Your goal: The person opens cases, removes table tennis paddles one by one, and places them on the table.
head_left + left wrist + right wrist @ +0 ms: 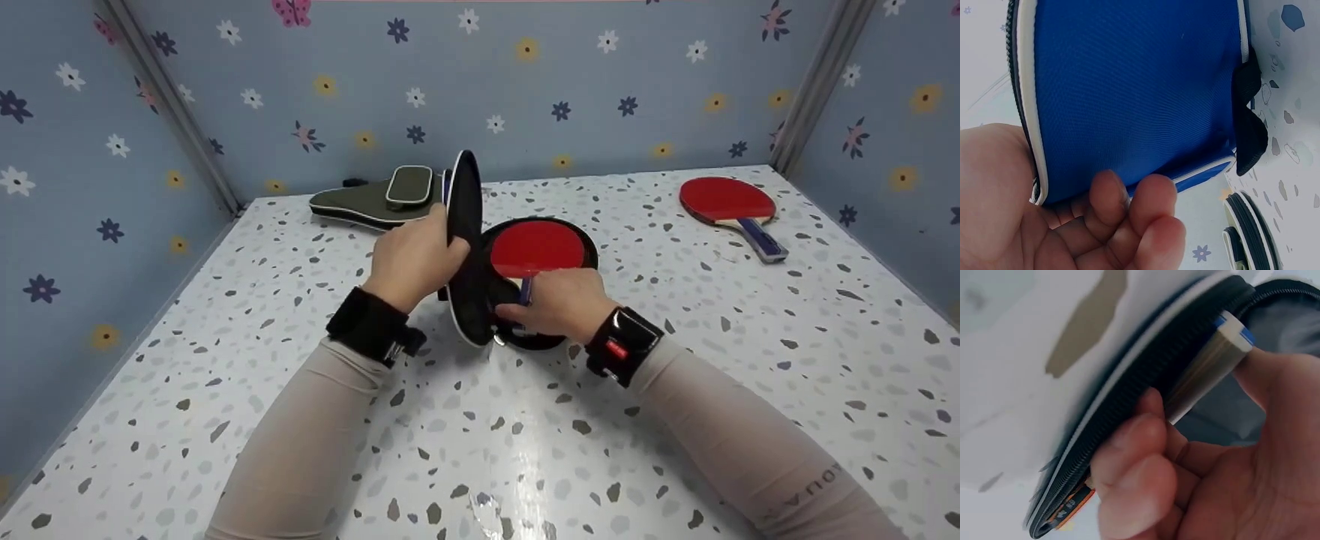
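Note:
A blue table tennis paddle case with white piping lies unzipped on the table, its raised lid [467,217] standing nearly upright. My left hand [415,259] grips the lid by its edge, and the blue outer face [1140,95] fills the left wrist view. Inside the black-lined base [591,247] rests a table tennis paddle [538,246] with its red face up. My right hand [568,304] holds that paddle by the handle, over the near end of the base. In the right wrist view the handle [1207,371] sits between thumb and fingers, close beside the zipper edge [1100,399].
An olive-green paddle case [360,202] with a small front pocket lies at the back left, behind the raised lid. Toward the back right is a second red paddle [726,199], handle toward me. Flowered panels [480,82] enclose the speckled table [675,420] at the back and sides.

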The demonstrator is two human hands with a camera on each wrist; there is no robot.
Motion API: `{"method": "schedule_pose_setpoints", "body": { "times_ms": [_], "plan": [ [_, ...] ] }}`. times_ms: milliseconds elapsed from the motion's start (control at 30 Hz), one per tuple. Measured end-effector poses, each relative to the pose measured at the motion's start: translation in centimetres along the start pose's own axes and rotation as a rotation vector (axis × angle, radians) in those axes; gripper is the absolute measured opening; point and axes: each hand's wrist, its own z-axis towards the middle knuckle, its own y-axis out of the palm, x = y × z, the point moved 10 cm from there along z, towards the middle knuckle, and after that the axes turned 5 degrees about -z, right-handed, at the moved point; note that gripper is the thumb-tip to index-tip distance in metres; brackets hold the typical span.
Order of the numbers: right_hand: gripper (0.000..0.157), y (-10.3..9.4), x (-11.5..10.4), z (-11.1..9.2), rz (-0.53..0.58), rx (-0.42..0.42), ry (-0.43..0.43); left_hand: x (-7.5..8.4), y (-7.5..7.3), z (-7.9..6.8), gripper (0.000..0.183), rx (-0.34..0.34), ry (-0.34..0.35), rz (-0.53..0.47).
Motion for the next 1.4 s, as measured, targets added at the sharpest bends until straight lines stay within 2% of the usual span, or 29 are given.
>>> {"method": "schedule_pose_setpoints", "body": {
  "times_ms": [133,300,533,833,1067,1167,1400],
  "plan": [
    [0.052,0.2,0.3,0.1,-0.004,-0.050,0.017,0.0,0.0,0.0,0.031,-0.005,-0.010,-0.007],
    [0.051,0.6,1.3,0.2,0.001,-0.088,0.042,0.1,0.1,-0.1,0.032,-0.019,-0.016,-0.006],
    [0.049,0.4,2.4,0.0,0.085,-0.089,0.040,0.3,-0.1,-0.2,0.032,-0.002,0.006,-0.001],
    [0.038,0.2,3.2,-0.3,0.127,-0.086,0.042,0.2,0.1,-0.3,0.030,-0.012,-0.003,-0.022],
    [0.041,-0.2,4.7,-0.7,0.080,-0.088,0.095,0.6,0.0,-0.2,0.028,0.000,0.013,-0.016],
    [0.047,-0.4,5.4,-0.9,0.041,-0.080,0.122,0.6,-0.1,-0.2,0.029,0.007,0.023,-0.012],
    [0.046,-0.6,6.0,-1.1,0.001,-0.054,0.107,0.5,-0.1,-0.2,0.029,0.013,0.035,-0.012]
  ]
}}
